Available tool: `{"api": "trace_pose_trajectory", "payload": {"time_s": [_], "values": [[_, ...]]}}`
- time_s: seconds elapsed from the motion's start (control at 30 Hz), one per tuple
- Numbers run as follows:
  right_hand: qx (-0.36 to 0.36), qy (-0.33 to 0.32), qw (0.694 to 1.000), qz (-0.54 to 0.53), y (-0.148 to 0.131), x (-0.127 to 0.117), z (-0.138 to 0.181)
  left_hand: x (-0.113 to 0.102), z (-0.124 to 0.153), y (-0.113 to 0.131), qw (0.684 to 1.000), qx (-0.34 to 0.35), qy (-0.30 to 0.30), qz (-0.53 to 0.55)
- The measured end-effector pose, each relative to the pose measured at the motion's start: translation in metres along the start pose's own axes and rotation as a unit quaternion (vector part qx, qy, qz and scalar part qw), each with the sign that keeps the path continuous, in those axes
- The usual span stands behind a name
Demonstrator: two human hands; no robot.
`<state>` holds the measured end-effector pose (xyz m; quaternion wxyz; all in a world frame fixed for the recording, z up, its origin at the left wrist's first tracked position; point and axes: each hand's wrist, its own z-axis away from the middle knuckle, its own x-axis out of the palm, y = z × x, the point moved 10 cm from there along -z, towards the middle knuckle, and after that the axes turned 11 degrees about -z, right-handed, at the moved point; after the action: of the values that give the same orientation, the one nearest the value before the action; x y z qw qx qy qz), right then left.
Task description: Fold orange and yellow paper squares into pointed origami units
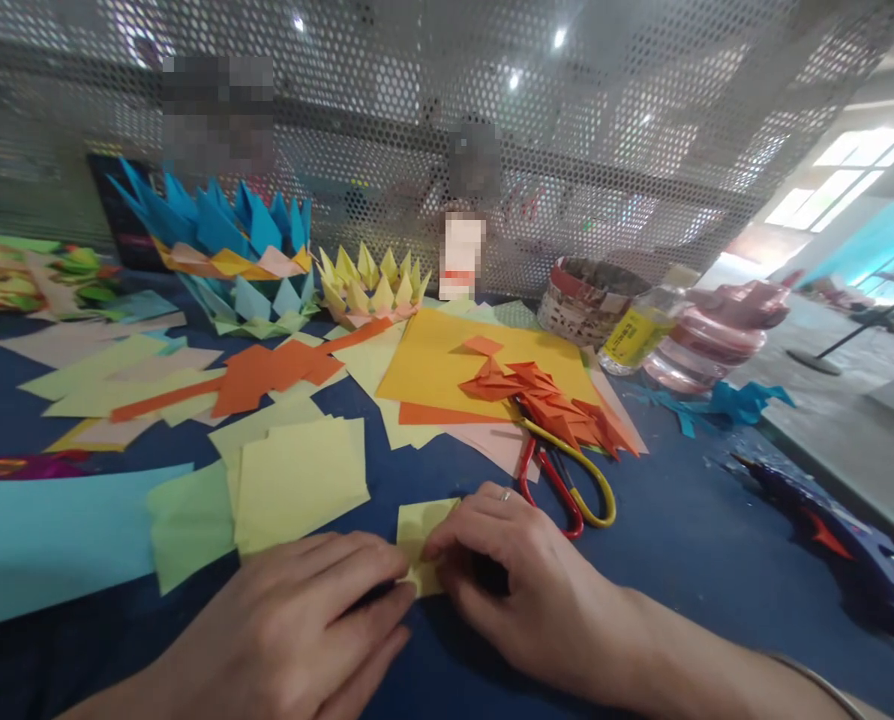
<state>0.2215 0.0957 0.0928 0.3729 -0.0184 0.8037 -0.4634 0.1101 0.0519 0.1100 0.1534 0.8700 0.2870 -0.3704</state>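
A small piece of pale yellow paper [421, 522] lies on the table between my hands. My right hand [522, 575] grips its right side, thumb and forefinger closed on it. At the left edge, my left hand [304, 610] has its fingers together and the fingertips on the paper; its thumb is hidden. Beside my left hand is a stack of pale yellow paper squares [304, 475], next to a green paper square [192, 525]. Scissors [573, 480] with red and yellow handles lie beyond my right hand, partly under folded orange paper pieces [541, 395].
Blue paper [57, 545] lies at left. Behind stand a tiered blue paper lotus [244, 235] and a yellow one [372, 285]. A newspaper-covered container [589, 300], a labelled bottle [634, 335] and a pink bottle [709, 340] stand at right, with a glue gun [829, 530] nearer.
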Motion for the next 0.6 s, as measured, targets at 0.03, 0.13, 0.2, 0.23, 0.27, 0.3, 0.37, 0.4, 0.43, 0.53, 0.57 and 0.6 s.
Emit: {"api": "trace_pose_trajectory", "payload": {"time_s": [0.03, 0.13, 0.2, 0.23, 0.27, 0.3, 0.37, 0.4, 0.43, 0.53, 0.57, 0.6], "values": [[-0.007, -0.009, 1.000, 0.002, 0.0000, 0.0005, -0.0006, 0.0015, 0.0022, -0.0008, 1.000, -0.004, 0.004, 0.003], [-0.016, -0.026, 0.999, 0.010, 0.0006, 0.0000, -0.0013, 0.0076, 0.0069, 0.0008, 1.000, 0.007, 0.002, 0.003], [-0.016, -0.034, 0.999, 0.004, 0.0014, -0.0003, -0.0015, 0.0092, 0.0083, 0.0018, 1.000, 0.015, 0.001, -0.007], [-0.019, -0.036, 0.999, -0.001, 0.0012, -0.0006, -0.0017, 0.0093, 0.0087, 0.0021, 1.000, 0.019, 0.002, -0.011], [-0.026, -0.040, 0.999, -0.006, 0.0003, -0.0007, -0.0020, 0.0094, 0.0090, 0.0022, 1.000, 0.021, 0.002, -0.013], [-0.034, -0.045, 0.998, -0.008, -0.0008, -0.0007, -0.0024, 0.0091, 0.0092, 0.0022, 1.000, 0.022, 0.003, -0.012], [-0.049, -0.058, 0.997, -0.005, -0.0029, -0.0002, -0.0033, 0.0076, 0.0094, 0.0026, 1.000, 0.023, 0.008, -0.005], [-0.056, -0.067, 0.996, 0.000, -0.0037, 0.0003, -0.0037, 0.0069, 0.0093, 0.0025, 1.000, 0.021, 0.010, -0.001], [-0.060, -0.076, 0.995, 0.005, -0.0041, 0.0010, -0.0039, 0.0062, 0.0089, 0.0022, 1.000, 0.018, 0.012, 0.004], [-0.077, -0.091, 0.993, 0.010, -0.0058, 0.0009, -0.0041, 0.0040, 0.0069, 0.0017, 1.000, 0.011, 0.016, 0.015], [-0.082, -0.091, 0.992, 0.009, -0.0064, 0.0004, -0.0040, 0.0038, 0.0063, 0.0017, 1.000, 0.010, 0.013, 0.017], [-0.087, -0.092, 0.992, 0.008, -0.0067, -0.0001, -0.0039, 0.0048, 0.0060, 0.0014, 1.000, 0.009, 0.006, 0.017]]}}
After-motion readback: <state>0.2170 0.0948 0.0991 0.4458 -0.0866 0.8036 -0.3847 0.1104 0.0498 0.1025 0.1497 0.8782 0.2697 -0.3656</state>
